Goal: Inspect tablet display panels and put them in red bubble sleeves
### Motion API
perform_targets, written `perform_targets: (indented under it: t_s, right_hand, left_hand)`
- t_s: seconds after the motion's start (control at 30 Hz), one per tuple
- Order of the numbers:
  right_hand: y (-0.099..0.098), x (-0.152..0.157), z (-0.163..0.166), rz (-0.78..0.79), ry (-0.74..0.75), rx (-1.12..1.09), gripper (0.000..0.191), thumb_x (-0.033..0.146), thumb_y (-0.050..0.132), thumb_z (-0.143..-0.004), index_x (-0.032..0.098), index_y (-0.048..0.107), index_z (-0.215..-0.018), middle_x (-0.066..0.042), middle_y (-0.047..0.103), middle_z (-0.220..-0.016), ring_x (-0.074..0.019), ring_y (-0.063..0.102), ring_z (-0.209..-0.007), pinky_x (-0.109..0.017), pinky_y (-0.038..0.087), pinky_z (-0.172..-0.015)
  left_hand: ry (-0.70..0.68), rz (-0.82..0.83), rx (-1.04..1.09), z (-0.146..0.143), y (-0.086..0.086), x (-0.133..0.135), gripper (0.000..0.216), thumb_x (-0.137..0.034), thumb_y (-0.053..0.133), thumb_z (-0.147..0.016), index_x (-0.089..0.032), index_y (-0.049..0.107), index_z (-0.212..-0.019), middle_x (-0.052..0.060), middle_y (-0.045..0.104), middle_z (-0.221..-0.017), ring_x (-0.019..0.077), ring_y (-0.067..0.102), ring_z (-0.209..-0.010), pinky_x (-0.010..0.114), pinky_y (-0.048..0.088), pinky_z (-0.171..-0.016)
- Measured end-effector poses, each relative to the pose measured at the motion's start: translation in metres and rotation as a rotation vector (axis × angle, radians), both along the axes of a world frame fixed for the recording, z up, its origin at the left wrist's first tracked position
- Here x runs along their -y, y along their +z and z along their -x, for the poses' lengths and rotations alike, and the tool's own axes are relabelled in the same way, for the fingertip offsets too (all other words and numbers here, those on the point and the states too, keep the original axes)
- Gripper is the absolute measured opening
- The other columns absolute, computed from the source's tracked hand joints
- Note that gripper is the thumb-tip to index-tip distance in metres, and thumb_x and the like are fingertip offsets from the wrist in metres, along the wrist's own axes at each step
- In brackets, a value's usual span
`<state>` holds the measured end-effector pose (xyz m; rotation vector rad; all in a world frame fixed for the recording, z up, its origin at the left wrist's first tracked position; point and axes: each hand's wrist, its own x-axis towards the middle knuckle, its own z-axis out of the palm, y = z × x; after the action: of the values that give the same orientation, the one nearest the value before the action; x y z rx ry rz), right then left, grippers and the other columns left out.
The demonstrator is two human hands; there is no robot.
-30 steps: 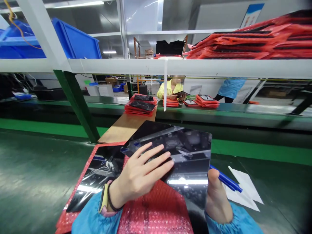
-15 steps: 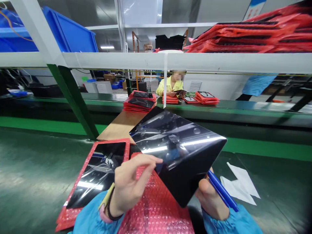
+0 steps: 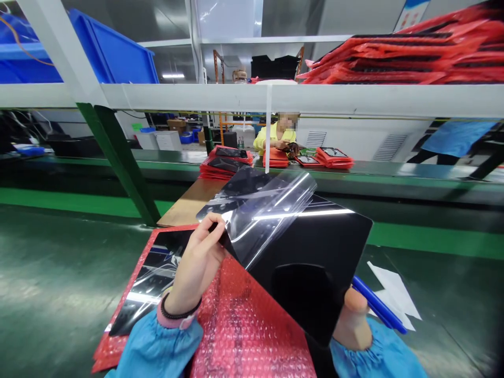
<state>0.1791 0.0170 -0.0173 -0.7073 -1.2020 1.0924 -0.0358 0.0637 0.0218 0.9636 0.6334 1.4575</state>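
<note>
A dark glossy screen panel (image 3: 315, 247) is held up at a tilt in front of me. My right hand (image 3: 352, 320) grips its lower right corner, thumb on the front face, its other fingers hidden behind. Blue pens (image 3: 380, 304) stick out beside that hand; how they are held is hidden. My left hand (image 3: 202, 257) pinches the edge of a clear protective film (image 3: 271, 215), which is lifted and curled off part of the panel. Beneath lies red bubble wrap (image 3: 252, 320). Left of it, another dark panel (image 3: 157, 278) rests on red bubble wrap.
White paper pieces (image 3: 394, 289) lie on the green bench at right. A brown board (image 3: 189, 202) leads back to stacked red-wrapped panels (image 3: 224, 163). A white shelf beam (image 3: 189, 97) crosses overhead, with a slanted green post (image 3: 118, 163). A person in yellow (image 3: 275, 139) sits opposite.
My left hand has moved up and left, with the film now peeling back from the panel's lower side. The panel shifted slightly right. In the background, a person in blue moved right.
</note>
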Motion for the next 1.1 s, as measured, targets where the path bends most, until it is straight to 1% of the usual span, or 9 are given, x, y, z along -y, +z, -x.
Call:
perform_targets:
  t_s: [0.13, 0.3, 0.37, 0.43, 0.53, 0.67, 0.83, 0.97, 1.1]
  right_hand:
    - [0.004, -0.001, 0.009, 0.092, 0.044, -0.229, 0.052, 0.063, 0.070, -0.069, 0.033, 0.069, -0.112, -0.005, 0.076, -0.103, -0.0332, 0.069, -0.102, -0.045, 0.058, -0.086]
    - [0.024, 0.008, 0.024, 0.092, 0.000, -0.185, 0.048, 0.047, 0.065, -0.083, 0.036, 0.056, -0.129, -0.002, 0.060, -0.135, -0.0285, 0.056, -0.124, -0.045, 0.047, -0.103]
    - [0.030, 0.014, 0.028, 0.068, 0.033, -0.128, 0.057, 0.037, 0.070, -0.082, 0.038, 0.050, -0.135, 0.000, 0.052, -0.143, -0.0267, 0.047, -0.133, -0.042, 0.040, -0.110]
    - [0.031, 0.019, 0.029, 0.099, 0.131, -0.090, 0.072, 0.026, 0.075, -0.078, 0.041, 0.042, -0.140, 0.001, 0.049, -0.145, -0.0257, 0.044, -0.135, -0.041, 0.042, -0.109]
    - [0.026, 0.022, 0.027, 0.132, 0.248, -0.086, 0.075, 0.019, 0.073, -0.080, 0.045, 0.037, -0.141, 0.000, 0.053, -0.142, -0.0248, 0.050, -0.130, -0.041, 0.048, -0.103]
    - [0.018, 0.023, 0.023, 0.099, 0.232, -0.074, 0.065, 0.021, 0.072, -0.081, 0.041, 0.044, -0.137, -0.002, 0.059, -0.135, -0.0240, 0.056, -0.124, -0.040, 0.047, -0.103]
    - [0.024, 0.022, 0.023, 0.145, 0.246, -0.029, 0.051, 0.028, 0.069, -0.083, 0.036, 0.052, -0.130, -0.001, 0.069, -0.109, -0.0214, 0.068, -0.101, -0.036, 0.052, -0.091]
    - [0.034, 0.022, 0.020, 0.138, 0.155, 0.068, 0.032, 0.036, 0.066, -0.084, 0.028, 0.065, -0.115, -0.002, 0.072, -0.093, -0.0215, 0.068, -0.090, -0.032, 0.053, -0.084]
    - [0.036, 0.024, 0.013, 0.117, 0.059, 0.202, 0.031, 0.048, 0.065, -0.082, 0.025, 0.070, -0.101, -0.002, 0.071, -0.078, -0.0213, 0.065, -0.073, -0.030, 0.053, -0.068]
  left_hand:
    - [0.153, -0.062, 0.251, -0.006, 0.000, 0.005, 0.007, -0.024, 0.066, -0.083, -0.020, 0.061, -0.084, -0.004, 0.056, -0.079, 0.0067, 0.058, -0.070, 0.014, 0.050, -0.064]
    - [0.302, -0.149, 0.324, -0.005, 0.007, 0.015, 0.006, -0.022, 0.057, -0.089, -0.021, 0.060, -0.084, -0.001, 0.061, -0.086, 0.0107, 0.062, -0.079, 0.021, 0.053, -0.075]
    - [0.339, -0.171, 0.306, -0.004, 0.009, 0.017, 0.009, -0.022, 0.053, -0.090, -0.021, 0.058, -0.084, 0.001, 0.062, -0.087, 0.0126, 0.062, -0.080, 0.024, 0.054, -0.075]
    - [0.382, -0.192, 0.299, -0.003, 0.010, 0.018, 0.010, -0.022, 0.051, -0.091, -0.021, 0.057, -0.083, 0.001, 0.062, -0.086, 0.0125, 0.062, -0.078, 0.024, 0.054, -0.073]
    - [0.420, -0.212, 0.291, -0.001, 0.011, 0.015, 0.011, -0.020, 0.051, -0.091, -0.020, 0.058, -0.083, 0.000, 0.061, -0.084, 0.0122, 0.061, -0.077, 0.023, 0.054, -0.072]
    - [0.464, -0.185, 0.281, 0.001, 0.013, 0.012, 0.011, -0.021, 0.051, -0.089, -0.020, 0.059, -0.081, 0.000, 0.062, -0.081, 0.0126, 0.060, -0.075, 0.023, 0.053, -0.072]
    - [0.511, -0.105, 0.308, 0.004, 0.020, 0.009, 0.008, -0.020, 0.054, -0.083, -0.020, 0.059, -0.077, -0.002, 0.062, -0.079, 0.0125, 0.059, -0.074, 0.023, 0.050, -0.068]
    - [0.586, -0.186, 0.233, 0.013, 0.016, 0.000, 0.006, -0.019, 0.056, -0.076, -0.018, 0.060, -0.072, -0.002, 0.060, -0.074, 0.0115, 0.057, -0.069, 0.021, 0.048, -0.064]
    - [0.666, -0.269, 0.152, 0.029, 0.003, -0.013, 0.016, -0.014, 0.054, -0.079, -0.018, 0.059, -0.064, -0.005, 0.059, -0.070, 0.0087, 0.057, -0.069, 0.018, 0.046, -0.060]
